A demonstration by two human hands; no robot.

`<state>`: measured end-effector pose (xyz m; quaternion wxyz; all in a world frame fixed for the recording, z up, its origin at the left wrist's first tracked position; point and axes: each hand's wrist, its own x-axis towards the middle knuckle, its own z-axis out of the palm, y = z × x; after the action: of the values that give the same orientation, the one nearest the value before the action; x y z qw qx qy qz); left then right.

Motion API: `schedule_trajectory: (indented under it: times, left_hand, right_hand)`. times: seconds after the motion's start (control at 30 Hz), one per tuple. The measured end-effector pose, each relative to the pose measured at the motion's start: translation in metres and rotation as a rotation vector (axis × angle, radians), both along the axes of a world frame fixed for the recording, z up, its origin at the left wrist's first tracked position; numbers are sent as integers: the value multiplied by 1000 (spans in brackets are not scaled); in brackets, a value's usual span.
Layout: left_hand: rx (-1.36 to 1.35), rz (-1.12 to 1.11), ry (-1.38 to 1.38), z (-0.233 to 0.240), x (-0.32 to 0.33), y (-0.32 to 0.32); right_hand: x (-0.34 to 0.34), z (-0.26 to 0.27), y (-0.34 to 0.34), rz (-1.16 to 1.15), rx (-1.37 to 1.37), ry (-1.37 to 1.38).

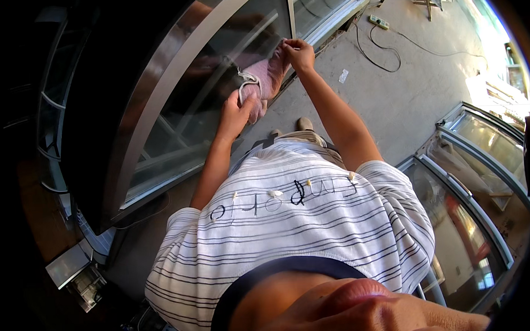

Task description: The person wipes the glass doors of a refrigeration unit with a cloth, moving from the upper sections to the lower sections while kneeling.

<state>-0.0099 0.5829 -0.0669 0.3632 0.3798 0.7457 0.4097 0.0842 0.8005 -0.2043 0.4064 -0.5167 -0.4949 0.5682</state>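
Note:
A pink cloth (268, 75) stretches between my two hands, close in front of a large framed glass panel (201, 84). My left hand (235, 116) grips its lower, bunched end, with the thumb lying over the fabric. Around that end runs a pale cord (249, 78), looped and partly loose. My right hand (300, 55) pinches the narrow far end of the cloth between thumb and fingers, near the panel's upright bar. Whether the cloth is a glove or a rag I cannot tell. The glass mirrors the hands and the cloth.
A power strip (379, 22) with a trailing cable (386, 69) lies on the concrete floor (376, 104). Framed glass panels (462, 228) stand at the right. A wooden stand (426, 0) is at the far top. A scrap of paper (343, 76) lies to the right of my arm.

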Motion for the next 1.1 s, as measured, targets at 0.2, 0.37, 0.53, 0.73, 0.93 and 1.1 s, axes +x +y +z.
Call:
schedule_trajectory:
  times: [0.2,0.37,0.53,0.73,0.93,1.1]
  left_hand:
    - [166,24,277,-9,-13,-19]
    - [142,224,-192,-31,-24,-42]
    - [157,262,-243,-63,-35,-66]
    - [0,50,-446,-68,-29,-75]
    - [284,136,506,-40,4,-58]
    - [255,442,292,-16,26,-57]
  right_hand:
    - [33,0,4,218,-298,435]
    - [90,24,-2,598,-322,105]
    - [118,59,-33,502,46,-121]
    - [140,87,-50,437,163,-199]
    - [168,128,-41,539,207,202]
    - [209,180,-37,984,-130,482]
